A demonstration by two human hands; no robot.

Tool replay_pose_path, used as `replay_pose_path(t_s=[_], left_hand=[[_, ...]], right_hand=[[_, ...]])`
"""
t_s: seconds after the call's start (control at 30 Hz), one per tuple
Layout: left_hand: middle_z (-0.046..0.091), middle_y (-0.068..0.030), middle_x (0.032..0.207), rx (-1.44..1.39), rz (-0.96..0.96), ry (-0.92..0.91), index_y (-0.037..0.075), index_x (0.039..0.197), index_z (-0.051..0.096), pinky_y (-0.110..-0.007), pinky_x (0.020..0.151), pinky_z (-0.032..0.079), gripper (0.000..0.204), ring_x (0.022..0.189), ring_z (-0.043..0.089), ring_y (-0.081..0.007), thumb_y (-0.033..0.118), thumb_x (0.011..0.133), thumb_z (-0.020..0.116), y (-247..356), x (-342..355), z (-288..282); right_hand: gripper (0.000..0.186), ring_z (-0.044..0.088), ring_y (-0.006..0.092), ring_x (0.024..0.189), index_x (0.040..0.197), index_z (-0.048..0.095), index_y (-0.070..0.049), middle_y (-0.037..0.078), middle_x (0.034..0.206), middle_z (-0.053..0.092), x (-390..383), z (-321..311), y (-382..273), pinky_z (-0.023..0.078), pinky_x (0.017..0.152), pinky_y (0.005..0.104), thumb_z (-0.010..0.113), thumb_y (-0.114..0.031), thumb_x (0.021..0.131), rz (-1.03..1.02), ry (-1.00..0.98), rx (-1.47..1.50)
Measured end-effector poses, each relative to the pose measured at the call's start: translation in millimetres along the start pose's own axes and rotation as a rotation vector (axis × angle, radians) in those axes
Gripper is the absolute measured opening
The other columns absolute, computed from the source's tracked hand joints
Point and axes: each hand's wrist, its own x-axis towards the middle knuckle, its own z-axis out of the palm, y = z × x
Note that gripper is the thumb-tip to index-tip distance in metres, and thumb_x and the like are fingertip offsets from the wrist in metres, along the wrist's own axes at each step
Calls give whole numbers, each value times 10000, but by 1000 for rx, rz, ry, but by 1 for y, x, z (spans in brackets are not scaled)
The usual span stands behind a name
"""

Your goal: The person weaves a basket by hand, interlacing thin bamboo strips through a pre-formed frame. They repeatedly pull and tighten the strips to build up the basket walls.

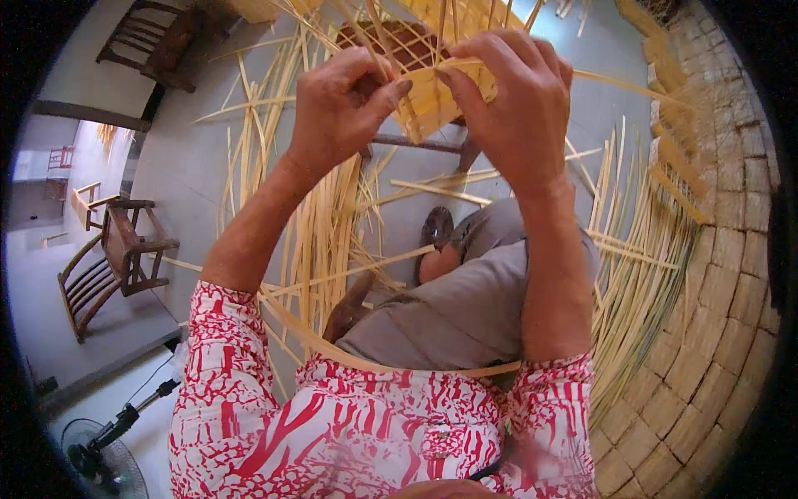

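Observation:
In front of me stands a partly woven basket of pale yellow bamboo strips, its loose uprights pointing away from me. My left hand pinches a thin bamboo strip at the basket's near edge, thumb against fingers. On the other side my right hand has its thumb and fingers closed on the same strip, close to the left thumb. A dark wooden stool is under the basket, mostly hidden by it. Another long strip curves across my lap.
Loose bamboo strips are strewn over the floor at left, with another bundle at right. Beyond it are stacked woven bricks-like bundles. Wooden chairs stand at left, and a fan at lower left.

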Motion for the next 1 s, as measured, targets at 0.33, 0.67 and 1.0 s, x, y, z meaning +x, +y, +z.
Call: replay_pose_path(t_s=[0.33, 0.67, 1.0], left_hand=[[621, -50, 826, -142, -25, -12, -4, 814, 619, -234, 588, 501, 117, 680, 604, -77, 18, 824, 733, -13, -8, -15], [584, -26, 787, -121, 32, 21, 30, 835, 623, -235, 592, 457, 181, 675, 564, -72, 60, 806, 800, -12, -5, -3], [602, -35, 788, -79, 43, -33, 42, 841, 636, -248, 594, 476, 172, 667, 589, -95, 89, 811, 799, -15, -1, -8]], right_hand=[[170, 675, 251, 874, 1139, 531, -51, 112, 955, 666, -27, 26, 17, 561, 798, 366, 476, -85, 982, 1294, 114, 1557], [181, 640, 135, 762, 979, 680, -21, 100, 906, 702, 0, 14, 2, 522, 679, 234, 632, -195, 964, 1129, -93, 1725], [85, 652, 130, 654, 886, 726, -16, 91, 758, 704, -2, 40, 5, 520, 613, 268, 735, -88, 843, 549, -115, 680]])
